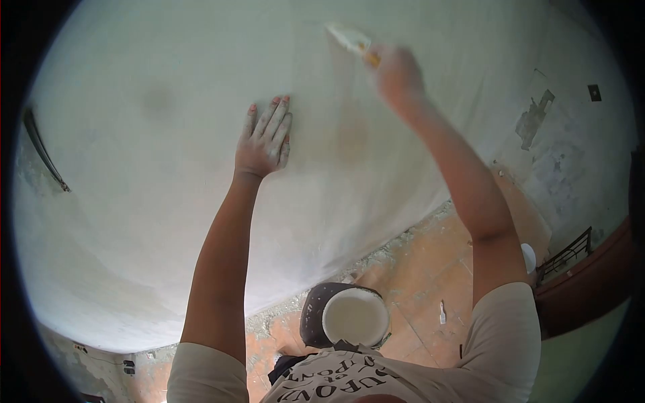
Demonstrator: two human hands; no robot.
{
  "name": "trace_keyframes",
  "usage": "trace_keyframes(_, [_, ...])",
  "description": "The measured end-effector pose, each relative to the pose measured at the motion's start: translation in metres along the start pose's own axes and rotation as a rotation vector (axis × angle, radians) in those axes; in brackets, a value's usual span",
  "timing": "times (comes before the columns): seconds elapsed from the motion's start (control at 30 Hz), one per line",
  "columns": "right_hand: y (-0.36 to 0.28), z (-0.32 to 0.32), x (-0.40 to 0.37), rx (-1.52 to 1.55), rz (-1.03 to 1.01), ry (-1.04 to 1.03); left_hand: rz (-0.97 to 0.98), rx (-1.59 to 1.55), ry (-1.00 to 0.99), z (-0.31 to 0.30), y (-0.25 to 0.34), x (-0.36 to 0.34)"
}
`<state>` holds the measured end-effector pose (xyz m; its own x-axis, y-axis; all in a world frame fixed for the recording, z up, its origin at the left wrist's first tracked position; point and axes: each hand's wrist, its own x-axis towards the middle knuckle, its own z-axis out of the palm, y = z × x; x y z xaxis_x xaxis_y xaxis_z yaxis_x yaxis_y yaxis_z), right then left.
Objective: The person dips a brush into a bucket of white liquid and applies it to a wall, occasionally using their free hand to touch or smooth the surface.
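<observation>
My left hand lies flat against the pale wall, fingers stretched out and dusted with white. Up and to the right, my right hand is closed round the yellow handle of a putty knife. White material coats its blade, which is at the wall surface; motion smears the hand and tool a little. A faint darker, damp-looking streak runs down the wall below the blade.
Below me, a white bucket with pale contents stands beside a dark container on the orange tiled floor. Debris lines the wall's foot. A small white-and-dark object lies on the tiles. The right-hand wall has a peeled patch and a socket.
</observation>
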<state>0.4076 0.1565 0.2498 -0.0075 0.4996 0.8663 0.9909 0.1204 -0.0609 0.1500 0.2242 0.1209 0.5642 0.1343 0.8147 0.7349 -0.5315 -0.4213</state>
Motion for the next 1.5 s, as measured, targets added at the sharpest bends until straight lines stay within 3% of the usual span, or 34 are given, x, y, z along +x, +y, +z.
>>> trace_keyframes(0.1, [-0.015, 0.063, -0.081, -0.410, -0.160, -0.079, 0.005, -0.008, 0.007, 0.001, -0.001, -0.001])
trace_keyframes(0.27, [-0.026, 0.101, -0.193, -0.374, -0.256, -0.200, 0.012, -0.020, 0.018, 0.000, -0.001, 0.001])
trace_keyframes(0.33, [-0.025, 0.098, -0.210, -0.190, -0.130, -0.573, 0.009, -0.007, -0.005, 0.001, -0.002, -0.001])
trace_keyframes(0.5, [0.008, 0.086, -0.156, 0.000, 0.115, -0.873, 0.009, 0.014, -0.009, 0.001, -0.001, -0.001])
trace_keyframes(0.7, [0.028, 0.015, -0.027, 0.144, 0.031, -0.293, 0.012, 0.020, 0.023, 0.003, -0.003, -0.001])
trace_keyframes(0.73, [0.020, -0.001, -0.021, 0.144, 0.034, -0.296, 0.007, 0.009, 0.026, 0.003, -0.002, -0.002])
trace_keyframes(0.8, [0.007, -0.026, -0.013, 0.401, 0.348, -0.277, 0.006, 0.010, 0.028, 0.003, -0.002, -0.003])
trace_keyframes(0.87, [0.012, -0.018, -0.022, 0.397, 0.341, -0.294, 0.003, 0.016, 0.033, 0.004, -0.002, -0.002])
trace_keyframes(0.93, [0.014, -0.005, -0.041, 0.703, 0.510, -0.353, 0.001, 0.022, 0.024, 0.003, -0.001, -0.002])
trace_keyframes(0.97, [0.015, 0.003, -0.051, 0.705, 0.507, -0.354, -0.001, 0.025, 0.023, 0.003, -0.002, -0.002])
trace_keyframes(1.03, [0.019, 0.027, -0.079, 1.112, 0.830, -0.551, 0.004, 0.008, 0.014, 0.002, -0.002, -0.002])
trace_keyframes(1.17, [0.023, 0.105, -0.159, 1.458, 0.999, -0.709, 0.025, 0.021, 0.037, 0.004, -0.003, -0.001])
trace_keyframes(1.27, [0.013, 0.119, -0.212, 1.449, 1.113, -0.837, 0.041, 0.007, 0.078, 0.004, -0.003, -0.001])
trace_keyframes(1.33, [0.004, 0.115, -0.239, 1.288, 1.218, -0.964, 0.038, 0.005, 0.053, 0.002, -0.002, -0.001])
trace_keyframes(1.43, [0.003, 0.103, -0.245, 1.169, 1.310, -1.111, 0.026, -0.009, 0.071, 0.003, -0.002, 0.000])
trace_keyframes(1.5, [0.009, 0.092, -0.226, 1.138, 1.263, -1.098, 0.031, 0.002, 0.072, 0.004, -0.002, -0.001])
